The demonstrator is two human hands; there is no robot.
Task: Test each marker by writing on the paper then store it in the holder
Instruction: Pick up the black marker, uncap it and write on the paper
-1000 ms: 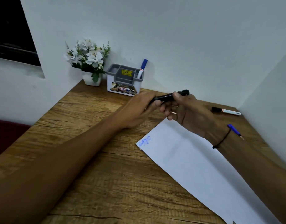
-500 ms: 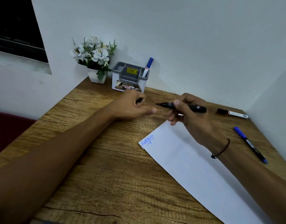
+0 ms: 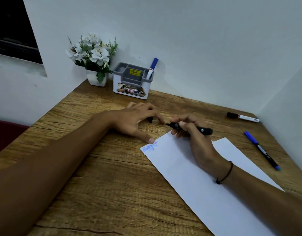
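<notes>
Right hand grips uncapped black marker, nib poised over paper; left hand beside paper clutches cap, freeing nib.

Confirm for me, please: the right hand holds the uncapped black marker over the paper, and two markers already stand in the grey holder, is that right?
Not quite. The head view shows only one marker, the blue-capped marker, standing in the grey holder. The rest holds: the right hand grips the uncapped black marker over the paper.
</notes>
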